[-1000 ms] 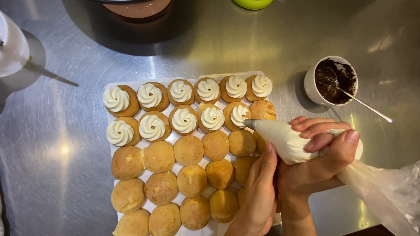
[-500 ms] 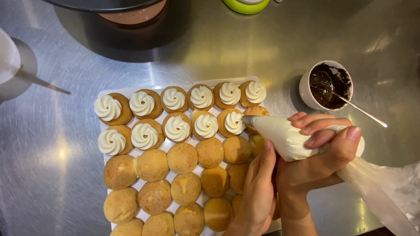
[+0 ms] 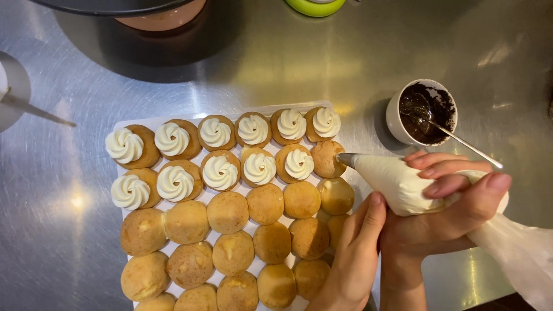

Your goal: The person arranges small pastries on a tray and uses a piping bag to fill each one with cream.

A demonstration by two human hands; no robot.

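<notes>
A white tray (image 3: 173, 119) holds rows of small round pastries. The back row and most of the second row carry white cream swirls (image 3: 259, 167); the rest are plain (image 3: 227, 212). My right hand (image 3: 455, 213) is wrapped around a cream-filled piping bag (image 3: 397, 181). The bag's metal nozzle (image 3: 344, 158) points left and sits right beside a plain pastry (image 3: 325, 159) at the right end of the second row. My left hand (image 3: 354, 259) rises from below, one fingertip pressed against the underside of the bag.
A white cup (image 3: 395, 118) of dark sauce with a spoon (image 3: 466, 147) stands just behind my right hand. A dark round pan (image 3: 144, 11) and a green object (image 3: 315, 6) sit at the back of the steel counter. A white item (image 3: 11, 86) lies far left.
The view has drifted, so the tray sits a little lower and to the left. The nozzle stays at the plain pastry at the second row's right end. Both hands keep their hold.
</notes>
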